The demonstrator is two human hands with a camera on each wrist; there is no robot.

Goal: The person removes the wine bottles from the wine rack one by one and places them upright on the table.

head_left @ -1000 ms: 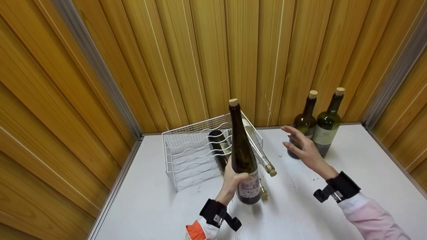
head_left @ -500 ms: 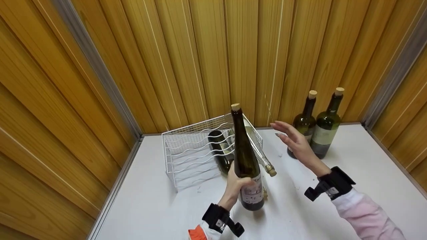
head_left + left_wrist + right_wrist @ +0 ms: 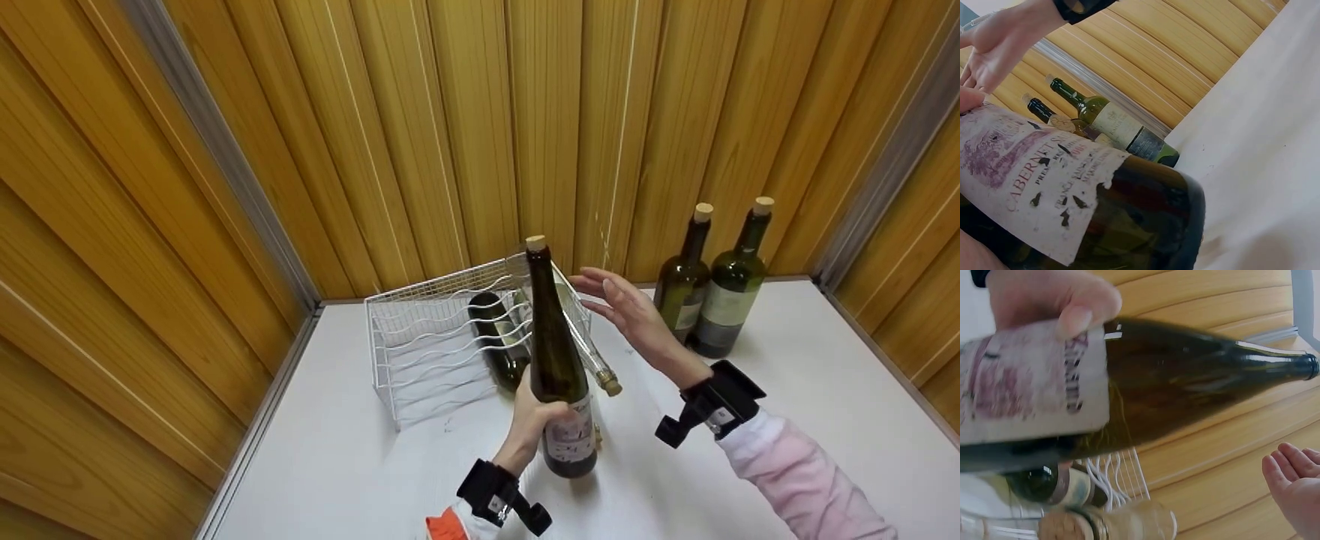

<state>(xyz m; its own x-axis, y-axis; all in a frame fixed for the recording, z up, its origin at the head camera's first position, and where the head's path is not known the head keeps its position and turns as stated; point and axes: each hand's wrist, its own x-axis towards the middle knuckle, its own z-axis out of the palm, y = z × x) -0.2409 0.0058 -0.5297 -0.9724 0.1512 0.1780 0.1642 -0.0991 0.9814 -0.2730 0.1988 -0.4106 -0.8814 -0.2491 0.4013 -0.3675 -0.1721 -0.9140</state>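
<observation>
My left hand (image 3: 529,416) grips a dark corked wine bottle (image 3: 551,345) low on its body, fingers and thumb round the worn label. The bottle is tilted slightly, cork up, in front of a white wire wine rack (image 3: 384,375). In the left wrist view its torn Cabernet label (image 3: 1044,174) fills much of the picture. My right hand (image 3: 637,319) is raised just right of the bottle's neck, fingers extended and holding nothing. The right wrist view has the left hand (image 3: 1053,298) on the bottle and the right hand's fingers (image 3: 1286,467) apart from it.
A dark green bottle (image 3: 499,345) lies in the rack. Next to it a clear corked bottle (image 3: 592,360) sticks out at the rack's right end. Two corked green bottles (image 3: 682,285) stand at the back right of the white table (image 3: 315,465), by a wood-panelled wall (image 3: 450,150).
My right hand has moved left, from beside the standing bottles toward the held bottle's neck. The left hand has shifted the bottle slightly right and toward me.
</observation>
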